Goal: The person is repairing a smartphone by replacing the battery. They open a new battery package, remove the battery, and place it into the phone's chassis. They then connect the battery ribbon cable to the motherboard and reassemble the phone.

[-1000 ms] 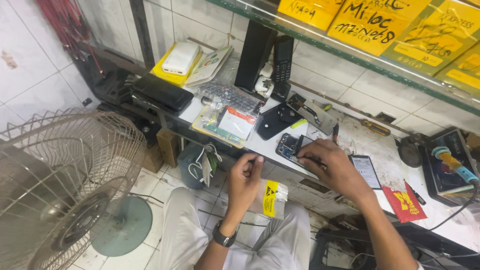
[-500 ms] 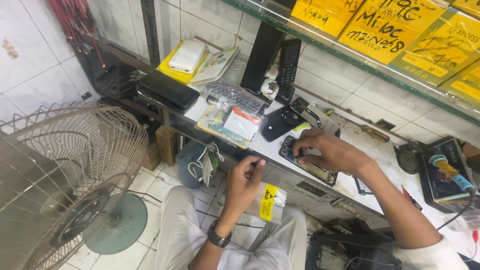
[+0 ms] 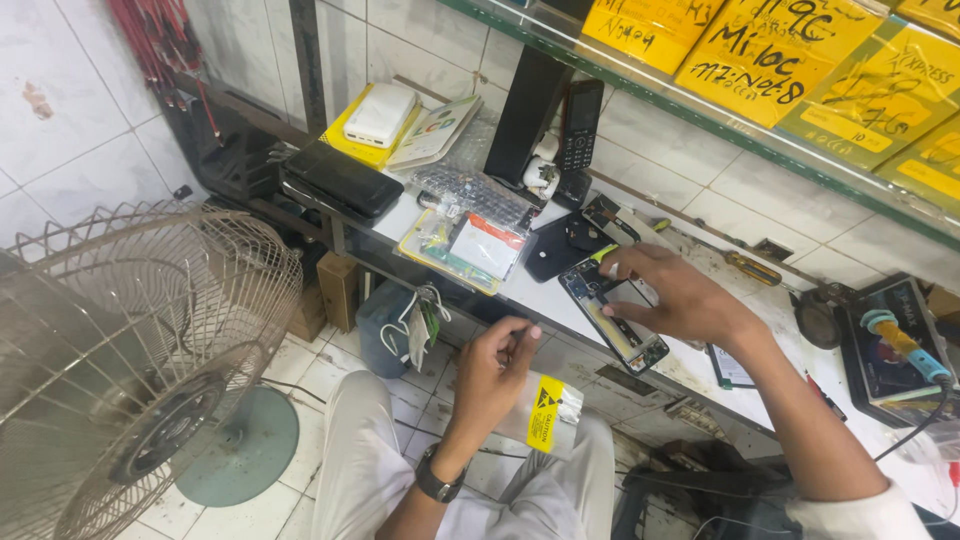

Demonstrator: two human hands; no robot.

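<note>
My right hand [image 3: 672, 292] rests on an opened smartphone [image 3: 612, 322] lying back-up on the white workbench [image 3: 540, 290], fingers pinched at its upper end. My left hand [image 3: 492, 374] is held over my lap, fingers closed on a clear plastic bag with a yellow label [image 3: 545, 412]. A watch sits on my left wrist. A black phone back cover [image 3: 560, 250] lies just left of the opened phone.
A big floor fan [image 3: 130, 350] stands at the left. On the bench lie packets of small parts [image 3: 465, 245], a keypad phone [image 3: 580, 125], a white power bank [image 3: 380, 113], a screwdriver [image 3: 752, 268] and a soldering iron [image 3: 905, 345]. Yellow boxes [image 3: 770, 50] line a glass shelf above.
My right hand has slid over the opened phone and now covers its upper half. The left hand stays over my lap with the bag. The view has shifted slightly.
</note>
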